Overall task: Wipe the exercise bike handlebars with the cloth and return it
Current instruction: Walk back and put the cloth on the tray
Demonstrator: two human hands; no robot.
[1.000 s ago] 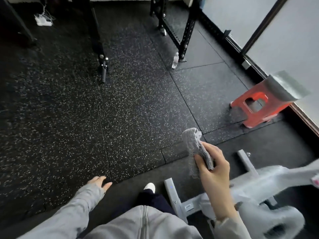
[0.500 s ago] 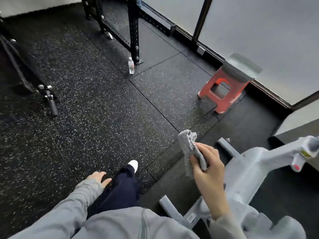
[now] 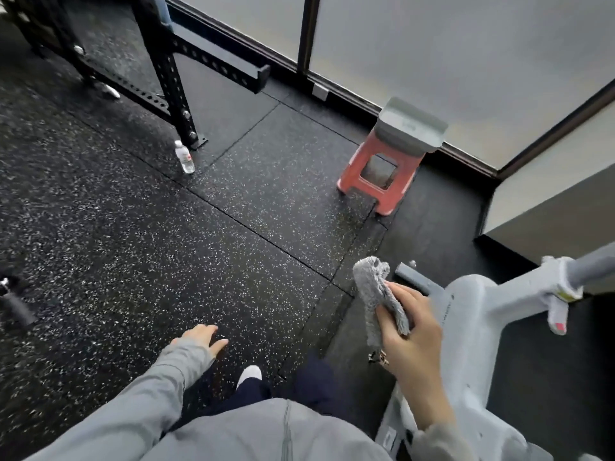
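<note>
Nearest to me, my grey zip-up top [image 3: 266, 434] fills the lower edge of the view, and below it my dark trouser legs end in one white shoe toe [image 3: 249, 374] on the speckled black rubber floor [image 3: 133, 227]. My left hand [image 3: 203, 336] hangs out of its grey sleeve just above the floor tiles, fingers loosely spread, its grip wide and holding nothing. My right hand [image 3: 411, 334] is raised beside the white exercise bike frame [image 3: 472, 327], its grip closed around a grey fluffy cloth [image 3: 376, 294]; the thumb presses the cloth against the fingers, and the free upper end of the cloth stands up above my knuckles. The cloth touches only my hand, near the frame but apart from it. To the right, a grey post [image 3: 595, 264] rises from the bike frame through a white clamp, with a white knob with a red tip [image 3: 559, 319] hanging below it. The handlebars themselves are outside the view.

Farther out, a red plastic stool [image 3: 376, 181] stands near the floor's far edge, by the dark skirting under frosted window panels, and a grey tray-like object [image 3: 409, 128] rests on its seat. To the left, a clear water bottle [image 3: 184, 158] stands at the foot of a black perforated steel rack [image 3: 173, 84].
</note>
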